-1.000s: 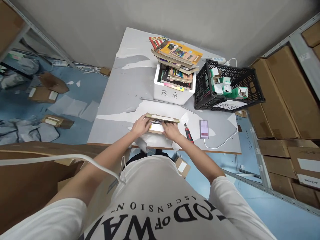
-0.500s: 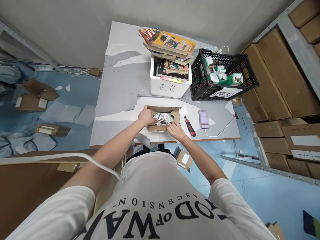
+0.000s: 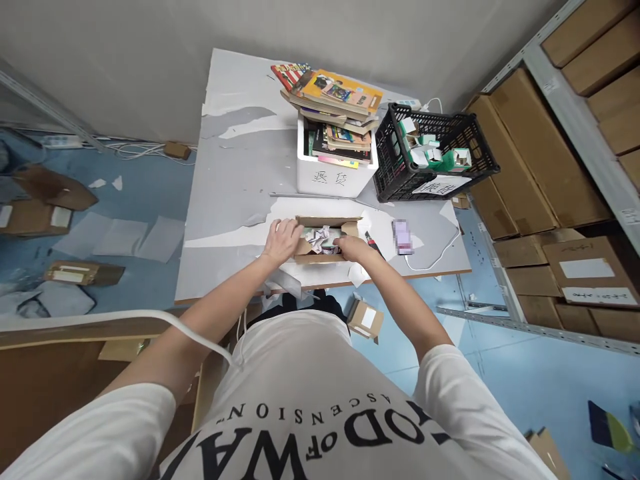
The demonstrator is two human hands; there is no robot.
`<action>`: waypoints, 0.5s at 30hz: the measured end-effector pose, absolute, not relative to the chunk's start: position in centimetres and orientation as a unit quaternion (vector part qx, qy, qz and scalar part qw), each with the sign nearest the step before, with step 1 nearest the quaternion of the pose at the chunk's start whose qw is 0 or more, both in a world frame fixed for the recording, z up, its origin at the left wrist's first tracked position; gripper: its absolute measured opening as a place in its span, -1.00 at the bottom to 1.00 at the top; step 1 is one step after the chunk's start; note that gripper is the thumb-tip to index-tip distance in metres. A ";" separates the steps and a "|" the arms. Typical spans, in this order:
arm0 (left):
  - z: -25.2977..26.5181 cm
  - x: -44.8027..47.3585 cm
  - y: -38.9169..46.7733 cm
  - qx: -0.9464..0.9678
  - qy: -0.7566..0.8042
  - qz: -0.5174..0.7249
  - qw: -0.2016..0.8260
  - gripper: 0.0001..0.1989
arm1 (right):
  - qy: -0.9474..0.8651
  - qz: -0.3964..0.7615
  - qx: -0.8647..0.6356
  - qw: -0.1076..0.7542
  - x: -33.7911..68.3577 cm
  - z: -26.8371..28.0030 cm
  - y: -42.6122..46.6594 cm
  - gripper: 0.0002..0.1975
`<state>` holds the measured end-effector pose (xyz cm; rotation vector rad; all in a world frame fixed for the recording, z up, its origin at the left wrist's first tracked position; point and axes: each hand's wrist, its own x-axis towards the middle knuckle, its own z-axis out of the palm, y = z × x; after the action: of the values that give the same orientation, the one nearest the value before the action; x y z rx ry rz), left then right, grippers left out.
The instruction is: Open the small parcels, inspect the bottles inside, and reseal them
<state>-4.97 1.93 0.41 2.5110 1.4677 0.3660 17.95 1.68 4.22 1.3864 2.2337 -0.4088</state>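
Grips unclear — left hand on box, right hand inside it — knife just beside, phone beyond

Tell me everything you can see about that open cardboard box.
The cardboard box is brown, oblong and open-topped, with end flaps showing. It sits near the front edge of the table, lengthwise along it. Inside, crumpled whitish paper partly covers something pale green. The left hand is at its left end; the right hand reaches in at the right.
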 end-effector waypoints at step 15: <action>3.4 -2.1 3.1 0.898 0.434 -0.047 0.053 -0.63 | 0.829 -0.012 0.511 0.225 21.2 4.5 1.4 -0.63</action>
<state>-2.09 3.07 3.38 2.7310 1.3187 -0.1435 21.24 1.37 4.51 1.4101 2.2880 -0.0341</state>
